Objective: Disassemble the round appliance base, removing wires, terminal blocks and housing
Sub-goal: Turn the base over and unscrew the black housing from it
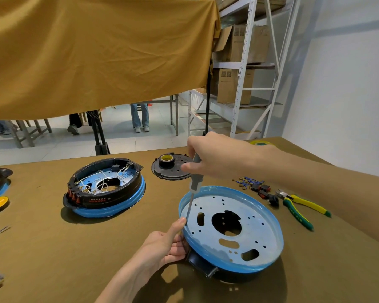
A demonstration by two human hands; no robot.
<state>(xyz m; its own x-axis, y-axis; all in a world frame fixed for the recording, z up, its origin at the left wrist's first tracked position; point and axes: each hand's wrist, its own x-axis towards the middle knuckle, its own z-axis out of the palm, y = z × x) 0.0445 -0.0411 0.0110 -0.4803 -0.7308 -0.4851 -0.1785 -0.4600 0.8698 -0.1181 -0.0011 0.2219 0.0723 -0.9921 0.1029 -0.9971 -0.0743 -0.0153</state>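
Blue-rimmed round base sits at the near right of the desk, tilted up on its black housing, its perforated plate bare of wires. My left hand has its grip closed around the near-left rim, thumb up on the edge. My right hand is clamped on the grey handle of a screwdriver, whose shaft runs down to the plate just beside that thumb; I cannot quite see the tip, so I judge it is on a screw or prying at the rim there.

To do this well I would keep the shaft in line with the fastener, press straight down, and hold the thumb clear in case the tip slips.

Room is fair: pliers and the removed terminal blocks lie near on the right, a second base well apart on the left, a black cover behind. The desk's near edge is out of view, close below the housing.
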